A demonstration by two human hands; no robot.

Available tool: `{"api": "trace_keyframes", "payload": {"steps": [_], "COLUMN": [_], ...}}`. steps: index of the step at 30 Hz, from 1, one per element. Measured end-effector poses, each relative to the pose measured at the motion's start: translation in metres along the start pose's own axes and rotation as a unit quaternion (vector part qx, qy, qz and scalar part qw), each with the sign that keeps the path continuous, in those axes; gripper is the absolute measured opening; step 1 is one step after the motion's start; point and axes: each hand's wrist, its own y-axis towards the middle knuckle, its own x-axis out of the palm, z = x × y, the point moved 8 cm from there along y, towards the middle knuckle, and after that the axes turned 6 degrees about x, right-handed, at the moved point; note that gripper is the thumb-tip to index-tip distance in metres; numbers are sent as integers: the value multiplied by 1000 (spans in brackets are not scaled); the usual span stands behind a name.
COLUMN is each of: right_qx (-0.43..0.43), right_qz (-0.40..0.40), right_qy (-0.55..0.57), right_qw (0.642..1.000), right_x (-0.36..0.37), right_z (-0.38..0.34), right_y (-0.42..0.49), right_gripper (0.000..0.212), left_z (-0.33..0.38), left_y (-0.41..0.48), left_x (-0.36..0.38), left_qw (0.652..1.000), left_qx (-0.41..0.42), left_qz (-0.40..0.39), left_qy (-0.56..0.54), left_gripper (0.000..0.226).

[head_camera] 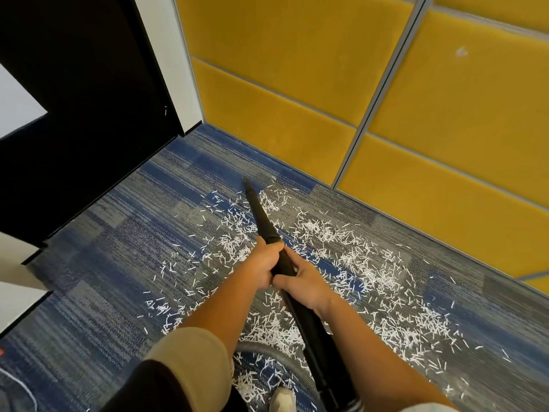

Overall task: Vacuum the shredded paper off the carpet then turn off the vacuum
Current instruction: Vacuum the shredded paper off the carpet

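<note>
Both hands are closed around the black vacuum wand point(261, 215), one right behind the other and touching. The left hand point(264, 263) sits further forward, with its fingers wrapped over the top of the tube just behind a raised collar. The right hand point(306, 285) grips from the other side, its thumb lying along the tube and its fingers curled underneath, out of sight. A beige sleeve point(190, 358) covers the left upper arm, and both forearms are bare.

The wand is a smooth, matte, round tube that narrows to a slim nozzle tip point(246, 184). The tip rests on or just above the carpet point(133, 233) near its far edge, and which of the two cannot be told. A ribbed grey hose point(267, 350) curves across the carpet's near edge beneath the arms, next to the toe of a pale shoe point(282, 398).

The carpet is low-pile, woven in streaky blue and grey blocks. The shredded paper point(320, 233) lies over its middle and right side as short, thin white strips, thick in clumps on both sides of the wand and thinner toward the left.

Yellow padded wall panels point(297, 84) with a felt-like surface run along the carpet's far edge, divided by a grey metal strip point(378, 93). A flat black panel point(74, 114) stands at the carpet's far left corner, edged by a white frame point(169, 69).
</note>
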Motion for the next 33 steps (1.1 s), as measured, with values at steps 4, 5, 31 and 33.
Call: {"api": "trace_keyframes", "payload": {"steps": [4,5,31,33], "right_qx": [17,19,17,18], "right_qz": [6,11,30,27], "right_qy": [23,20,9,3], "right_qw": [1000,1000,999,999], "right_x": [-11,-13,-27,-32], "right_z": [2,1,-30,-34], "right_y": [-1,0,9,10], "right_gripper": [54,55,47,42], "left_z": [5,7,37,42], "left_y": [-5,-6,-24,-19], "left_x": [8,8,7,14], "left_qw": [999,999,996,997], "left_qx": [-4,-3,7,5], "left_qz": [-29,-39,-94,-81], "left_qy": [-19,-19,-5,-4], "left_gripper": [55,53,23,27]}}
